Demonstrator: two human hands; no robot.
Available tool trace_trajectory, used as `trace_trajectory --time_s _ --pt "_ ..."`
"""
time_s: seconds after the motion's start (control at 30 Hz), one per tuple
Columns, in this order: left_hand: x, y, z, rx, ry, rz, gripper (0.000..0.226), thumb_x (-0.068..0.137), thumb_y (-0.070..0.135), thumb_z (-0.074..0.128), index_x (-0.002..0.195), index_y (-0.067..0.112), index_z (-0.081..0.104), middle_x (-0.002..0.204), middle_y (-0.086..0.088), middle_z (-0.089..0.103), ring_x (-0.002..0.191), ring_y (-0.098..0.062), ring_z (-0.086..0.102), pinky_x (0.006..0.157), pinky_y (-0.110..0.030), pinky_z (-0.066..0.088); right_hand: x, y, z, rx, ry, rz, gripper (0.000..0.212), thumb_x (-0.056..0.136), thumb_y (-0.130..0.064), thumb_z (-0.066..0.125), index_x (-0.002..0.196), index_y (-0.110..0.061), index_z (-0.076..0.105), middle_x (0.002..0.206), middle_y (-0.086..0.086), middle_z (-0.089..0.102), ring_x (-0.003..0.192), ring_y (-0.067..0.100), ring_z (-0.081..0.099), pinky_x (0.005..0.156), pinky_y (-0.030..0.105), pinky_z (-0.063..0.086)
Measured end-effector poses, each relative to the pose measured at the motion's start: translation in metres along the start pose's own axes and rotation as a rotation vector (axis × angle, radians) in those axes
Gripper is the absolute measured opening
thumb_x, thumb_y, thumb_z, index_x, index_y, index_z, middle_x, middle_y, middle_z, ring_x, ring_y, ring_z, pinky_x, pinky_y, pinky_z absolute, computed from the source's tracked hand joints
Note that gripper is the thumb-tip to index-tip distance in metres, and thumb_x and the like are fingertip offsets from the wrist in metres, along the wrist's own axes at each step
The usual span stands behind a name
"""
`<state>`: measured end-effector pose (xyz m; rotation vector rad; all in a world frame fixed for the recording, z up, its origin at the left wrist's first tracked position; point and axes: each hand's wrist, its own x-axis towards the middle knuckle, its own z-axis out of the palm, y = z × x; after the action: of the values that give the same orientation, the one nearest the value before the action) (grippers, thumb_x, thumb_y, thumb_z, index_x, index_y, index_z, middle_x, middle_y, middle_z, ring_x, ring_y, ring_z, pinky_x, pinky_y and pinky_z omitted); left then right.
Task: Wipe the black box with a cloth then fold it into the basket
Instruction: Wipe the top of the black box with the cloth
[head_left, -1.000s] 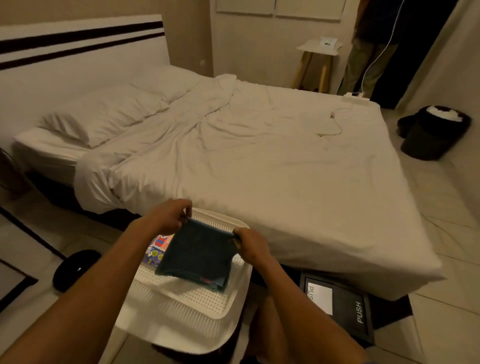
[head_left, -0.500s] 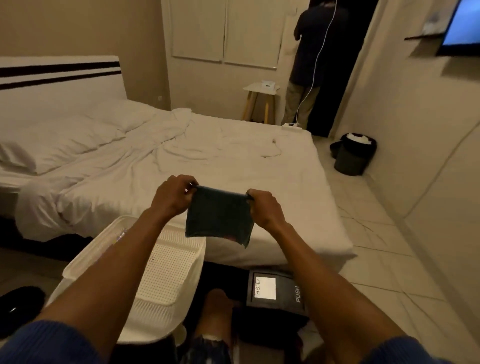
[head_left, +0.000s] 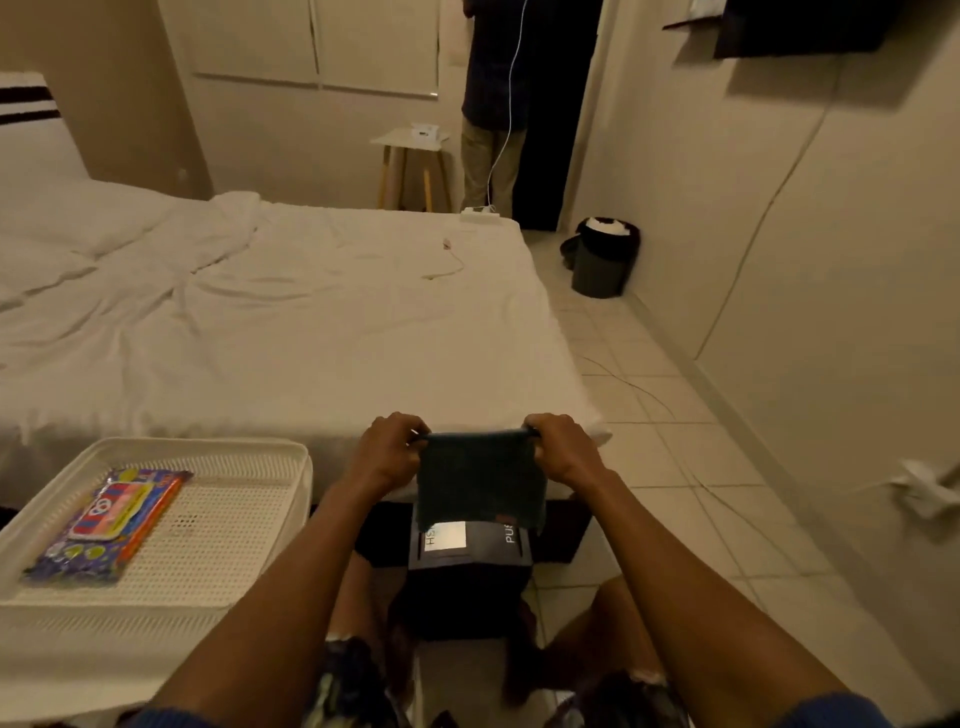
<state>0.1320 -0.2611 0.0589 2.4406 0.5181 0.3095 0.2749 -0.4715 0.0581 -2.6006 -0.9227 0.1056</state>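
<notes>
A white basket (head_left: 236, 525) sits at the left beside the bed (head_left: 311, 322), with a colourful packet (head_left: 109, 519) lying flat in it. The left hand (head_left: 389, 453) pinches one top corner of the dark cloth (head_left: 478, 480), fingers curled tight on it. The right hand (head_left: 563, 452) pinches the other corner the same way. The cloth hangs between them, its lower edge in front of the black box (head_left: 467, 569) on the floor. A dark bin (head_left: 602, 262) stands far right.

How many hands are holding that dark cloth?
2. The left hand pinches the top left corner of the cloth, the right hand its top right corner, over the black box.
</notes>
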Motion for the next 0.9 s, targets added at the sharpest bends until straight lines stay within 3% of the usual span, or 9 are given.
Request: trace_trajectory --time_s 0.1,0.27,0.43,0.6,0.77,0.9 --pt "-0.008 -0.012 0.033 -0.014 -0.130 -0.025 0.019 0.087 0.010 0.063 0.104 0.009 0.072 0.104 -0.012 0.073 0.099 -0.026 0.068 0.086 -0.034 0.052 -0.012 0.022 0.023 0.019 -0.067 0.035 0.014 0.088 -0.006 0.058 0.091 -0.017 0.066 0.099 0.008 0.069 0.090 0.024 0.064 0.071 0.027 0.040" --pt "-0.011 -0.031 0.076 0.057 -0.273 -0.024 0.021 0.085 0.010 0.065 0.103 0.013 0.074 0.102 -0.008 0.074 0.099 -0.022 0.068 0.084 -0.034 0.052 -0.024 0.053 0.060 0.001 -0.176 0.103 0.022 0.092 -0.009 0.054 0.108 -0.014 0.068 0.105 0.010 0.069 0.095 0.027 0.064 0.076 0.035 0.051" --pt "0.001 -0.050 0.104 0.107 -0.349 -0.032 0.018 0.083 0.010 0.066 0.097 0.016 0.075 0.092 -0.008 0.075 0.087 -0.022 0.070 0.077 -0.035 0.055 -0.028 0.075 0.099 0.008 -0.271 0.144 0.020 0.090 -0.015 0.058 0.106 -0.021 0.070 0.105 0.008 0.070 0.093 0.027 0.065 0.081 0.043 0.056" --pt "0.024 -0.071 0.136 0.133 -0.408 -0.056 0.019 0.081 0.015 0.065 0.096 0.024 0.075 0.092 -0.003 0.075 0.083 -0.019 0.071 0.074 -0.034 0.057 -0.017 0.092 0.136 0.002 -0.316 0.209 0.019 0.089 -0.016 0.062 0.106 -0.021 0.068 0.103 0.005 0.069 0.091 0.024 0.065 0.080 0.042 0.057" --pt "0.050 -0.089 0.168 0.116 -0.366 -0.112 0.020 0.082 0.024 0.065 0.100 0.027 0.072 0.103 0.002 0.074 0.100 -0.018 0.068 0.084 -0.037 0.055 0.006 0.112 0.162 0.042 -0.303 0.279 0.014 0.091 -0.020 0.062 0.103 -0.022 0.067 0.098 0.002 0.068 0.084 0.017 0.064 0.077 0.034 0.055" --pt "0.073 -0.098 0.191 0.133 -0.270 -0.122 0.021 0.082 0.026 0.064 0.101 0.026 0.073 0.100 0.002 0.075 0.099 -0.023 0.068 0.081 -0.037 0.055 0.033 0.126 0.177 0.034 -0.241 0.311 0.016 0.093 -0.022 0.055 0.105 -0.022 0.066 0.104 0.007 0.068 0.092 0.026 0.064 0.077 0.039 0.053"
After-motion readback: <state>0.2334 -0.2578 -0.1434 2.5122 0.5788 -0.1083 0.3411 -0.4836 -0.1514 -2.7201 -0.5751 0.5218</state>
